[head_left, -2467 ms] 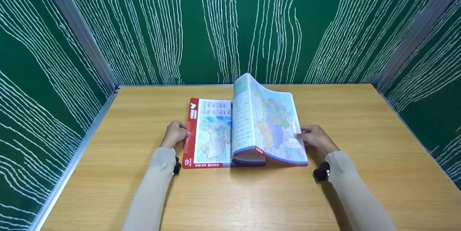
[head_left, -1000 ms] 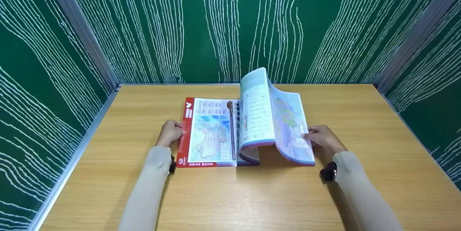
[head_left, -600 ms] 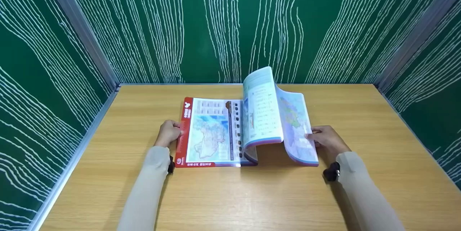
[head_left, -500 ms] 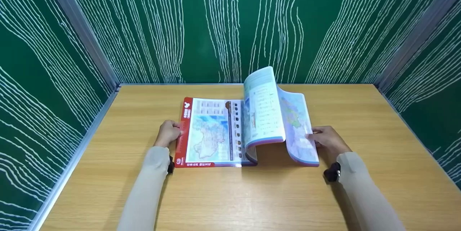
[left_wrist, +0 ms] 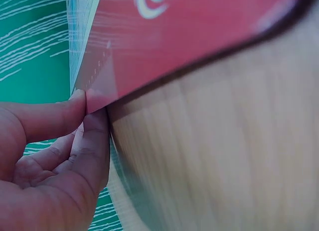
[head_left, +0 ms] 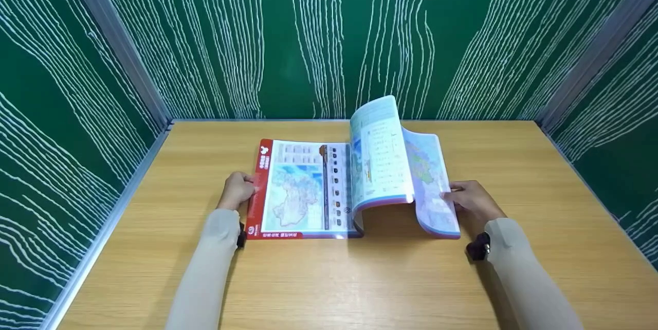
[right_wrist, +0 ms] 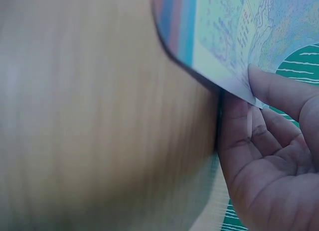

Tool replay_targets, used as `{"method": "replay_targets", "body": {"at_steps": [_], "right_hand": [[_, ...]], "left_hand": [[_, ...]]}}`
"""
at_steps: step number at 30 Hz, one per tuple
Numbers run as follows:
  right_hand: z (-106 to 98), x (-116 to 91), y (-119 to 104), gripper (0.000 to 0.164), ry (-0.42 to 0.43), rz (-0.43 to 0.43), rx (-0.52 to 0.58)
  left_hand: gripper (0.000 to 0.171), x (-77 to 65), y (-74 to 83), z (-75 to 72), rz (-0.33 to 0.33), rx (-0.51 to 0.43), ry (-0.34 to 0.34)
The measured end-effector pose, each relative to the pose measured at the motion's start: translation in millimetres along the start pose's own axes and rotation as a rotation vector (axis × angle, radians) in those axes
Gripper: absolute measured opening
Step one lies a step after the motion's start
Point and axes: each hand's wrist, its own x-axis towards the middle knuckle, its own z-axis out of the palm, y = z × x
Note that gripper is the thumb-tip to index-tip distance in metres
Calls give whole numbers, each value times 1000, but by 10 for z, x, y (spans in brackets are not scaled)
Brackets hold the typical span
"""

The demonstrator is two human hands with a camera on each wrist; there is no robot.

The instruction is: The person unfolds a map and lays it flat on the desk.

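A folded, glossy map [head_left: 295, 196] lies partly spread on the table, with a red strip down its left side. Its middle panel [head_left: 380, 155] stands up in a tall curved fold that leans right, and printed text shows on it. My left hand [head_left: 237, 190] pinches the red left edge between thumb and fingers; the left wrist view shows that grip close up on the red border [left_wrist: 199, 37]. At the opposite end, my right hand [head_left: 474, 199] pinches the edge of the right panel [head_left: 434, 186]. In the right wrist view the thumb [right_wrist: 279, 89] lies on top of the sheet.
The wooden table [head_left: 329, 283] extends around the map on all sides. Green walls [head_left: 293, 37] with white wavy lines enclose it at the back and both sides, joined by grey corner posts [head_left: 118, 42]. A dark wrist device [head_left: 478, 246] sits at the right cuff.
Both hands have drawn apart, the left leftward and the right rightward. The map has spread wider, baring a column of small pictures, and its raised fold has shifted right.
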Motion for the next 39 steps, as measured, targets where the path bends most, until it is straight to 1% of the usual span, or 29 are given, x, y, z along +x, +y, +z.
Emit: {"method": "replay_targets", "body": {"at_steps": [3,5,7,10,14,17,21,26,30,33,39], "right_hand": [[-13,-11,11,60,-1,-24,-9],[-19,-13,9,61,2,-17,-16],[-24,-12,8,61,7,-7,-16],[-41,-16,1,61,15,8,-41],[-59,-16,1,61,22,28,-49],[-66,-19,2,58,20,41,-33],[-76,-23,4,58,22,54,-48],[-94,-25,11,61,19,55,-65],[-117,-35,18,60,21,20,-84],[-132,-39,17,58,20,19,-98],[-158,-31,19,60,21,44,-118]], "left_hand": [[36,6,3,-8,-1,33,10],[36,7,2,-14,-16,14,3],[37,6,-4,-21,-16,4,2],[37,9,-17,-35,-7,1,3],[37,10,-31,-53,-3,-13,-1],[37,10,-38,-61,-7,-35,-6],[38,11,-47,-73,0,-44,-3],[35,16,-64,-91,3,-23,11],[35,33,-85,-104,26,25,37],[36,43,-92,-117,47,51,50],[37,34,-85,-154,18,13,31]]}}
